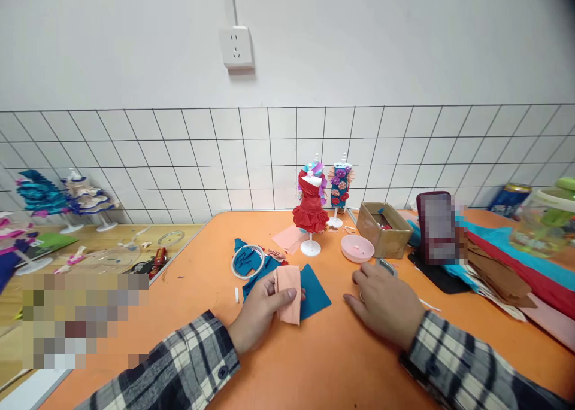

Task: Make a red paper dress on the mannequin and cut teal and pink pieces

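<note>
My left hand [265,308] pinches a folded peach strip [288,293], paper or cloth, with the thumb across its front. Behind the strip, a teal sheet [315,296] lies on the orange table [278,368]. My right hand [386,305] rests palm down near the table surface, thumb apart from the other fingers, with nothing seen in it. Just beyond its knuckles is a grey object [389,267], mostly covered by the hand. A pink dish [357,249] stands ahead of the right fingertips. White rings [248,262] lie over teal scraps at the left.
Small dress stands, one with a red dress [309,203] and one in teal with flowers [340,185], stand at the back. A cardboard box [386,233], an upright phone [435,227] and coloured sheets [498,272] are at the right. More dress stands [92,197] occupy the wooden table.
</note>
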The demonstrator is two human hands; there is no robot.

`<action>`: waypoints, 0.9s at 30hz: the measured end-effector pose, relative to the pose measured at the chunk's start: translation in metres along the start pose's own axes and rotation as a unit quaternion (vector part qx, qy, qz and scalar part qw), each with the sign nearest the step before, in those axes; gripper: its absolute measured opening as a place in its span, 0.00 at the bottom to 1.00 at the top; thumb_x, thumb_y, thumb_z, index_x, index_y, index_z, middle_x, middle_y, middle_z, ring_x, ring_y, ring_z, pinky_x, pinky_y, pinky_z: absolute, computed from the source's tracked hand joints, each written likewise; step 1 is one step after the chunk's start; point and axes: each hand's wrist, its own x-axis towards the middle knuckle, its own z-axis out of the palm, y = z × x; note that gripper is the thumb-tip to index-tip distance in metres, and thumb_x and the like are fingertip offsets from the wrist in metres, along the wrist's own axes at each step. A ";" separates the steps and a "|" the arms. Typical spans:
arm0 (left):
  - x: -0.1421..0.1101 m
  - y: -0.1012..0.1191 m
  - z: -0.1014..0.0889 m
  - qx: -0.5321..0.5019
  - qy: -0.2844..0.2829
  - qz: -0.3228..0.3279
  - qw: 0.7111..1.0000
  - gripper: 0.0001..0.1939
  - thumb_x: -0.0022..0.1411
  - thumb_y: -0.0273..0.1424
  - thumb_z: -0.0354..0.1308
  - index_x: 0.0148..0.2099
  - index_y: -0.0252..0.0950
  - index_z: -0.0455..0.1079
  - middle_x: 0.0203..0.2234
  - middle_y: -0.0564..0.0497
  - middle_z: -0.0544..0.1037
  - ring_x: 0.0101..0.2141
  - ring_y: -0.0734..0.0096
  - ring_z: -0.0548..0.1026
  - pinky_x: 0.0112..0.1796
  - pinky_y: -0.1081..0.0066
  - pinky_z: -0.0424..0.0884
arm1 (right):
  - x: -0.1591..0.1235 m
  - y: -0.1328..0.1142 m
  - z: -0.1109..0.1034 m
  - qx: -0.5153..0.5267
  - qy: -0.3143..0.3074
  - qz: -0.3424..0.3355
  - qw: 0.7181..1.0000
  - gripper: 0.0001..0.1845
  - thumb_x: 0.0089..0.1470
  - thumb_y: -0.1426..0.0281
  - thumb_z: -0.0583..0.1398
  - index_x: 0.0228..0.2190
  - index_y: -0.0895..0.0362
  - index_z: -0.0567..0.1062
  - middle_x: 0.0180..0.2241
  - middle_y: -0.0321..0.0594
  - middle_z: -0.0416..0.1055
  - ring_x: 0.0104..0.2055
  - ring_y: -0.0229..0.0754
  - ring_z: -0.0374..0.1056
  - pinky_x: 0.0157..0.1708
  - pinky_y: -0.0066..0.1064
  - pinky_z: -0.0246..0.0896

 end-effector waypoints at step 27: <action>0.002 0.000 0.007 -0.065 -0.041 -0.046 0.996 0.13 0.54 0.37 0.65 0.36 0.32 0.71 0.26 0.46 0.79 0.29 0.66 0.76 0.33 0.71 0.69 | 0.006 0.007 0.020 0.276 0.019 0.042 0.960 0.12 0.50 0.74 0.55 0.39 0.56 0.69 0.35 0.39 0.73 0.36 0.41 0.70 0.36 0.31 0.59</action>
